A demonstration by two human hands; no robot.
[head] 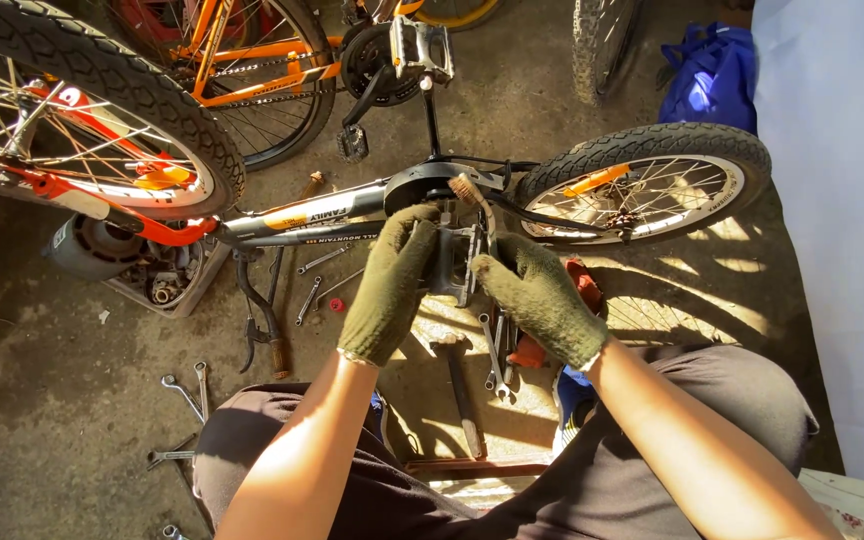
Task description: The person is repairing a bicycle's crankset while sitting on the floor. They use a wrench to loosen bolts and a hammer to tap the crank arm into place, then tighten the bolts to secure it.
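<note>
The pedal [455, 262] — grey metal, blocky, grimy — sits on the upturned bike [352, 215], just under the chainguard. The left hand [389, 283], in an olive glove, is wrapped round its near side. The right hand [539, 297] grips a brush [472, 197] — bristles above the pedal. Spanners [184, 390] and a hammer [457, 385] lie on the floor.

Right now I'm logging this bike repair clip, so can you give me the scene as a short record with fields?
Setting: concrete floor, small bicycle lying upside down
Left hand: green glove, gripping the bicycle pedal
Right hand: green glove, holding a small brush against the pedal
Nearby on floor: wrenches, hammer, pliers
Behind: orange bicycle, blue bag
</note>
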